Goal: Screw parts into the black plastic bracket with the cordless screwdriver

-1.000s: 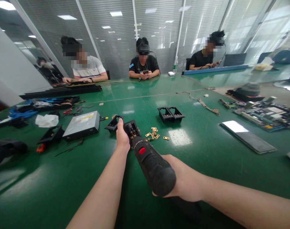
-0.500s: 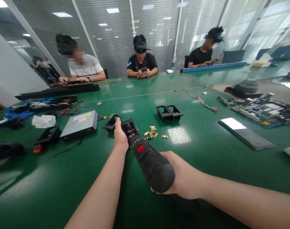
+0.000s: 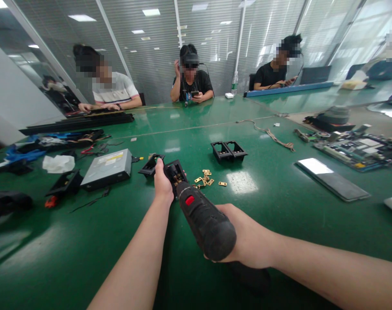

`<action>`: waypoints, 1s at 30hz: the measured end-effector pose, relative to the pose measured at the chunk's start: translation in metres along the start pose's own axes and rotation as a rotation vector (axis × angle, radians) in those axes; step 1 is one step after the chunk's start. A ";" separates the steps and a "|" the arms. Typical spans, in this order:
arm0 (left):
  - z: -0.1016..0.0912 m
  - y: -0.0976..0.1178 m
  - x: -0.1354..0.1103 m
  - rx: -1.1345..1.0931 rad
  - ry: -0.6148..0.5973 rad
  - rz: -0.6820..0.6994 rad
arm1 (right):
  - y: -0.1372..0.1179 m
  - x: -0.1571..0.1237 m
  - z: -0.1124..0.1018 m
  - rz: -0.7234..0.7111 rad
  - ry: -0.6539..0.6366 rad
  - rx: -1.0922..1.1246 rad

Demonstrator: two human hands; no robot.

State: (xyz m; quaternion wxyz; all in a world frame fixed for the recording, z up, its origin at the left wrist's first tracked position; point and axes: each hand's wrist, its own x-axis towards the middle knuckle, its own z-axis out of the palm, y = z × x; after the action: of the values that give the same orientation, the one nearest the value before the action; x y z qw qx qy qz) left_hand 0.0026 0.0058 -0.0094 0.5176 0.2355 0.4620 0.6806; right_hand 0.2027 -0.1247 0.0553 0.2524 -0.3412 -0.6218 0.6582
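Note:
My left hand (image 3: 164,184) grips a black plastic socket housing (image 3: 175,171) by its left side, thumb along the edge. A black cordless drill (image 3: 207,219) with a red switch is held in my right hand (image 3: 242,234). Its front end points into the housing, and the bit's tip is hard to make out there. Small brass plates (image 3: 206,179) with holes lie loose just right of the housing. Another black housing (image 3: 151,165) rests tilted behind my left hand. Farther off stands a pair of joined black housings (image 3: 228,152).
On the left are a silver disc drive (image 3: 108,168), a crumpled white tissue (image 3: 58,163) and another black housing (image 3: 65,184). A phone (image 3: 333,178), a circuit board (image 3: 360,148) and a cord (image 3: 273,138) lie on the right. Several people sit across the green table (image 3: 266,202).
My hands, the drill and the housing have hardly moved. Across the table, the middle person has raised one hand from the phone to the head.

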 end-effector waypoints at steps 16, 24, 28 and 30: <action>-0.001 0.000 0.001 -0.002 -0.008 0.011 | 0.003 0.000 0.001 -0.014 0.021 -0.008; -0.003 -0.002 0.001 0.004 -0.015 0.002 | 0.003 0.000 -0.002 0.096 0.003 0.021; -0.005 -0.003 0.002 -0.008 -0.020 0.008 | 0.005 0.000 -0.003 0.110 -0.027 0.076; -0.005 -0.004 0.003 -0.018 -0.015 0.009 | 0.006 0.000 -0.003 0.120 -0.032 0.099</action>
State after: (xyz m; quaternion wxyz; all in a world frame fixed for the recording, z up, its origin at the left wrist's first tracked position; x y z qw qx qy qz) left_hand -0.0005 0.0063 -0.0160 0.5199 0.2379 0.4508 0.6855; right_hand 0.2054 -0.1236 0.0496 0.2190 -0.3547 -0.5708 0.7074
